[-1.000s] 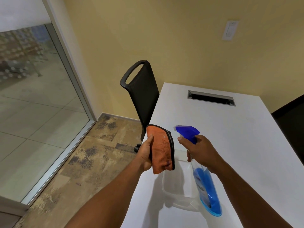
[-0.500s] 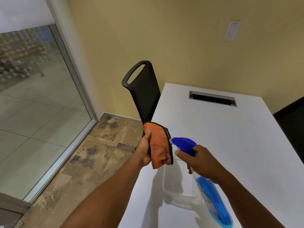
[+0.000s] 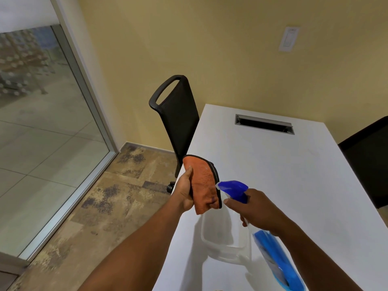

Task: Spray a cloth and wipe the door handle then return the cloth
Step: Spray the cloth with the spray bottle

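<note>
Orange cloth (image 3: 204, 182), folded and edged in black, hangs upright in the left hand (image 3: 184, 195), whose grip is curled around its left side above the white desk (image 3: 283, 164). The right hand (image 3: 255, 208) has its grip wrapped around the neck of a spray bottle (image 3: 273, 255) of blue liquid, the blue nozzle just beside the cloth. A clear plastic container (image 3: 225, 238) sits on the desk below; a black chair (image 3: 178, 114) stands behind.

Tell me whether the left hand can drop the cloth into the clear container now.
Probably yes: the left hand holds the orange cloth just above the clear container, whose open top looks unobstructed.
</note>
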Motion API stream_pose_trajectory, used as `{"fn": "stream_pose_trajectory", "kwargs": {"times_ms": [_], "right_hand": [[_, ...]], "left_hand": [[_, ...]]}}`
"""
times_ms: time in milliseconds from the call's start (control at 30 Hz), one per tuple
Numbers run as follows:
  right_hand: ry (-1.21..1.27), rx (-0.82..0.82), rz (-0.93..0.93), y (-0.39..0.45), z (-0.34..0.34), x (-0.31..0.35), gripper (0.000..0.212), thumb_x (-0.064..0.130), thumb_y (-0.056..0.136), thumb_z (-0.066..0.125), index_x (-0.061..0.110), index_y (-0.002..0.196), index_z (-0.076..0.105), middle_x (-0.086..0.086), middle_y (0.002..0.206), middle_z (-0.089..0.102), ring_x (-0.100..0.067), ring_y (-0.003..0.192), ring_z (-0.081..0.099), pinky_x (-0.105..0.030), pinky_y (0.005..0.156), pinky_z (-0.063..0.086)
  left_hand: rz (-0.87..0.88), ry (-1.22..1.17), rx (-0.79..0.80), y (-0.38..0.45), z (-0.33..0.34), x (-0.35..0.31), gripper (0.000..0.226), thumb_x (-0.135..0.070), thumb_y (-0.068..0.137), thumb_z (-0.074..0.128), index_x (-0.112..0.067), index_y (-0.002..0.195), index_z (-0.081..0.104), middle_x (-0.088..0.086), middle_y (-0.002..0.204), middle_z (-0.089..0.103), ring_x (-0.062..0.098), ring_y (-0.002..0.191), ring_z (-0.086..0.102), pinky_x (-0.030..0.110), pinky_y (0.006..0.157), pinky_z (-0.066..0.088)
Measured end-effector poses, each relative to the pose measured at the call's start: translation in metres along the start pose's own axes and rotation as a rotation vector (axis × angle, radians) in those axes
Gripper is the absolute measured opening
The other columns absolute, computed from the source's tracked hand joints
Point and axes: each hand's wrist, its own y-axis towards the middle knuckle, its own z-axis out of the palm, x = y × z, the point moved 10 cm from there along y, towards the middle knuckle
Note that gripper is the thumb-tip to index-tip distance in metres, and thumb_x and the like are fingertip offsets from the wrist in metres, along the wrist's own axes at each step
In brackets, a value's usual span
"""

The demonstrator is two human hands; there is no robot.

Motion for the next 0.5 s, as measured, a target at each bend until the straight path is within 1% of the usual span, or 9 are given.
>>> {"fn": "stream_pose_trajectory", "kwargs": {"times_ms": [67,133,200,267,333,367,467,500], "right_hand": [[-0.026,0.029,0.002,0.0,0.003,0.0,0.021,0.036,0.088,0.071,0.022,0.092,0.057,0.003,0.065,0.06,-0.01,0.056,0.061,-0.018,0.053,0.052],[-0.023,0.022,0.008,0.002,0.001,0.001,0.022,0.038,0.087,0.071,0.023,0.092,0.055,0.0,0.069,0.061,-0.012,0.059,0.061,-0.018,0.054,0.053],[0.009,-0.018,0.012,0.004,-0.005,0.003,0.023,0.037,0.087,0.072,0.024,0.091,0.053,-0.002,0.072,0.061,-0.014,0.061,0.062,-0.018,0.052,0.052],[0.018,-0.061,-0.003,0.007,-0.012,0.01,0.022,0.036,0.086,0.072,0.025,0.089,0.053,-0.002,0.073,0.062,-0.013,0.061,0.061,-0.015,0.05,0.051],[0.009,-0.092,-0.021,0.011,-0.016,0.017,0.022,0.035,0.086,0.072,0.026,0.087,0.052,0.0,0.071,0.06,-0.012,0.06,0.06,-0.013,0.047,0.049],[0.002,-0.103,-0.026,0.013,-0.019,0.02,0.022,0.036,0.085,0.072,0.026,0.087,0.052,0.0,0.071,0.06,-0.012,0.059,0.06,-0.013,0.046,0.048],[-0.006,-0.116,-0.031,0.018,-0.023,0.027,0.024,0.041,0.086,0.07,0.028,0.088,0.049,0.0,0.076,0.061,-0.013,0.062,0.062,-0.013,0.046,0.046],[-0.006,-0.12,-0.034,0.019,-0.024,0.029,0.024,0.041,0.087,0.07,0.028,0.088,0.049,0.0,0.077,0.061,-0.013,0.063,0.062,-0.013,0.047,0.047]], "left_hand": [[-0.012,0.015,0.0,-0.001,0.002,0.002,0.067,-0.073,0.093,0.046,-0.015,0.12,0.064,0.017,0.11,0.077,0.041,0.102,0.074,0.061,0.093,0.056],[-0.032,0.017,-0.005,-0.002,0.002,0.006,0.069,-0.072,0.092,0.048,-0.013,0.122,0.063,0.019,0.113,0.076,0.043,0.109,0.071,0.064,0.101,0.05],[-0.041,0.021,-0.012,-0.004,0.001,0.008,0.067,-0.071,0.093,0.048,-0.012,0.122,0.063,0.019,0.113,0.076,0.043,0.109,0.07,0.062,0.098,0.053],[-0.034,0.042,-0.025,-0.004,0.0,0.009,0.067,-0.069,0.093,0.049,-0.012,0.125,0.062,0.019,0.116,0.075,0.042,0.109,0.071,0.058,0.095,0.056],[-0.029,0.069,-0.041,-0.006,-0.002,0.01,0.066,-0.067,0.093,0.052,-0.013,0.13,0.059,0.019,0.122,0.072,0.042,0.112,0.069,0.059,0.098,0.054],[-0.03,0.083,-0.044,-0.007,-0.002,0.011,0.064,-0.066,0.093,0.053,-0.014,0.129,0.059,0.018,0.123,0.071,0.041,0.112,0.068,0.058,0.096,0.055],[-0.04,0.108,-0.04,-0.01,-0.003,0.011,0.056,-0.064,0.094,0.055,-0.016,0.122,0.058,0.017,0.121,0.071,0.041,0.11,0.068,0.053,0.083,0.059],[-0.039,0.119,-0.046,-0.011,-0.004,0.01,0.055,-0.063,0.094,0.056,-0.016,0.124,0.057,0.017,0.122,0.07,0.041,0.111,0.068,0.053,0.083,0.058]]}}
